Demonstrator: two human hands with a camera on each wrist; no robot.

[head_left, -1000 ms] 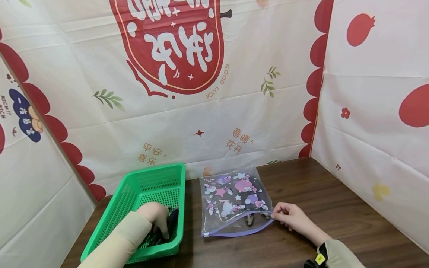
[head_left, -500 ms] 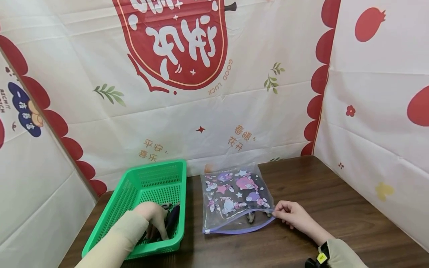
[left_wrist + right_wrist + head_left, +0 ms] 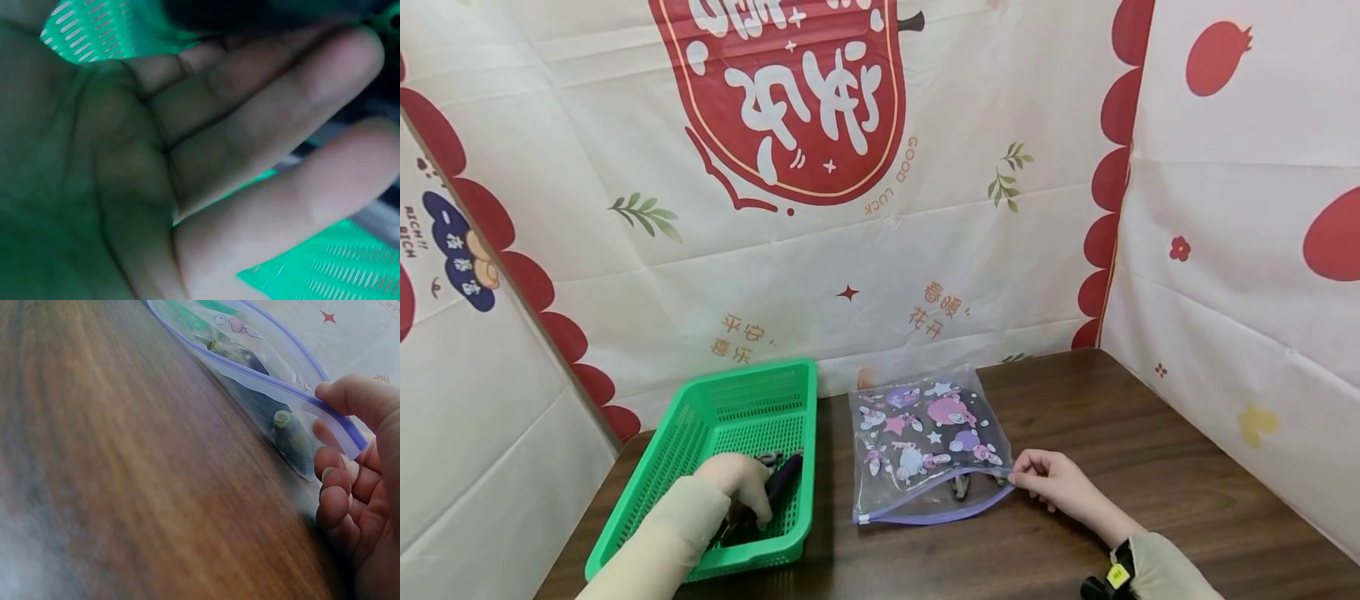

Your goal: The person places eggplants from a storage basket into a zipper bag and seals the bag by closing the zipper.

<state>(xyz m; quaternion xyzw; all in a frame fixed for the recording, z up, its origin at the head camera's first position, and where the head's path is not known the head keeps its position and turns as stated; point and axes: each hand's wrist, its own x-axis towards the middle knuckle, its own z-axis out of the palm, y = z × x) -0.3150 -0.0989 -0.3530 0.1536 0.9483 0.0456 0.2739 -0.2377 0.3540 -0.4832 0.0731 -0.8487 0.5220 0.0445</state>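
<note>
My left hand (image 3: 745, 490) reaches down into a green plastic basket (image 3: 809, 442), beside a dark purple eggplant (image 3: 786, 478). In the left wrist view its fingers (image 3: 250, 134) are extended, with a dark shape above them and nothing against the palm. More dark produce lies partly hidden under this hand. At right, my right hand (image 3: 1060, 485) pinches the purple-edged corner of a clear zip bag (image 3: 880, 492) printed with cartoon animals and stars. The bag's mouth gapes, and eggplants show inside, one with its cut stem end (image 3: 284, 422) near the opening.
Basket and bag lie side by side on a dark wooden table (image 3: 1060, 408). A white slider (image 3: 863, 518) sits at the bag's left corner. Printed white cloth walls (image 3: 820, 250) enclose the back and both sides.
My left hand has shifted slightly back and left inside the basket, and more of the eggplant beside it shows. The right hand keeps its pinch on the bag's corner.
</note>
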